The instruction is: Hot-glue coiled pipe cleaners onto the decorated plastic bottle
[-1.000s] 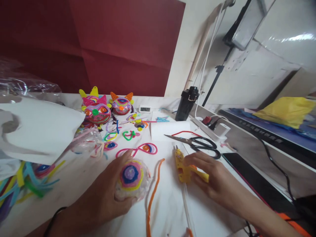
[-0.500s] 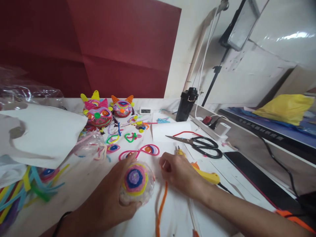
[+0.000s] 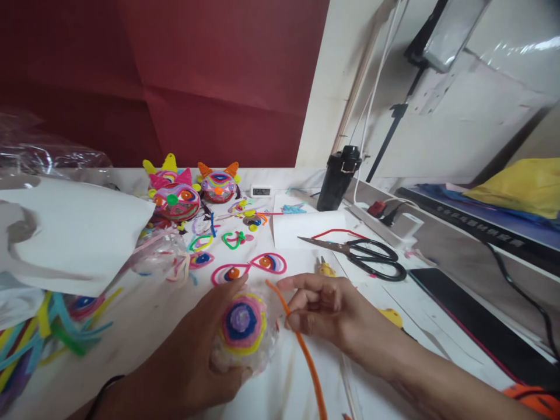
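My left hand (image 3: 205,344) is wrapped around a clear plastic ball (image 3: 266,350) whose facing side carries rings of purple, blue, pink and yellow pipe cleaner. To its right, my right hand (image 3: 324,309) pinches an orange pipe cleaner (image 3: 308,356) near its upper end, between thumb and fingers. The orange strand's tip points up and left, close to the ball but apart from it, and its tail hangs down past the bottom edge. Just beyond the ball lie two pink-outlined eye shapes (image 3: 269,263). A yellow glue gun (image 3: 326,268) lies behind my right hand, partly hidden by it.
Black-handled scissors (image 3: 376,259) lie on white paper at the right, near a black bottle (image 3: 336,178) and a power strip (image 3: 385,219). Finished lion-head-like balls (image 3: 219,186) stand at the back. Loose pipe cleaners (image 3: 56,326) and white sheets (image 3: 79,233) cover the left.
My right hand has turned and its fingers have opened out somewhat, bringing the orange pipe cleaner's tip up beside the ball. My left hand still holds the ball. The view has shifted slightly.
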Demonstrator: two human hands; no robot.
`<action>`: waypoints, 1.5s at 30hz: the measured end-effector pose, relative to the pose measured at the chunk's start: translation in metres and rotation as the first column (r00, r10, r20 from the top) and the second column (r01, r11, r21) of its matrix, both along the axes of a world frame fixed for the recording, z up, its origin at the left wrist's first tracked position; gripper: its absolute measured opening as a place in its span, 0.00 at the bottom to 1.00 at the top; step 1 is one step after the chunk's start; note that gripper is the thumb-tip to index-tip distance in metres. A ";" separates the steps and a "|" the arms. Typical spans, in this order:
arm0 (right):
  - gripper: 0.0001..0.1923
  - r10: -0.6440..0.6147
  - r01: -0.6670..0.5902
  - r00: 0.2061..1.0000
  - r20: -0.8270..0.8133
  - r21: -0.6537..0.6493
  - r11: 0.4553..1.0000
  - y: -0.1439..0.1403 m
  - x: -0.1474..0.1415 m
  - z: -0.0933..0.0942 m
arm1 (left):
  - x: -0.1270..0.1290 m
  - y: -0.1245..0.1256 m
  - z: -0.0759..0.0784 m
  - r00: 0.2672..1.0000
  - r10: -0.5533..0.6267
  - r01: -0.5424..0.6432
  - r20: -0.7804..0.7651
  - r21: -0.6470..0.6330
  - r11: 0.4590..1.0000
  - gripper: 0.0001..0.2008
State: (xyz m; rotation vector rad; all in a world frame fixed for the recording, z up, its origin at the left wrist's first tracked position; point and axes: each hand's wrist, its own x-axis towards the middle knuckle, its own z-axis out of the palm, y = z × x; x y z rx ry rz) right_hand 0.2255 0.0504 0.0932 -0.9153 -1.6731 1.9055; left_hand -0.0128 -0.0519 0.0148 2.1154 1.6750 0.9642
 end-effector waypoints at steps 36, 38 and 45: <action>0.18 -0.043 -0.025 0.983 0.179 0.362 0.932 -0.006 -0.003 -0.020 | 0.000 0.011 0.017 0.984 -0.159 0.167 0.077 -0.111 0.980 0.41; 0.18 -0.025 -0.049 0.982 0.187 0.381 0.923 -0.007 -0.004 -0.016 | 0.001 0.012 0.022 0.979 -0.184 0.194 0.083 -0.135 0.972 0.39; 0.15 -0.012 -0.071 0.970 0.243 0.329 0.942 -0.010 -0.007 -0.013 | 0.000 0.015 0.029 0.984 -0.173 0.177 0.035 -0.176 0.968 0.41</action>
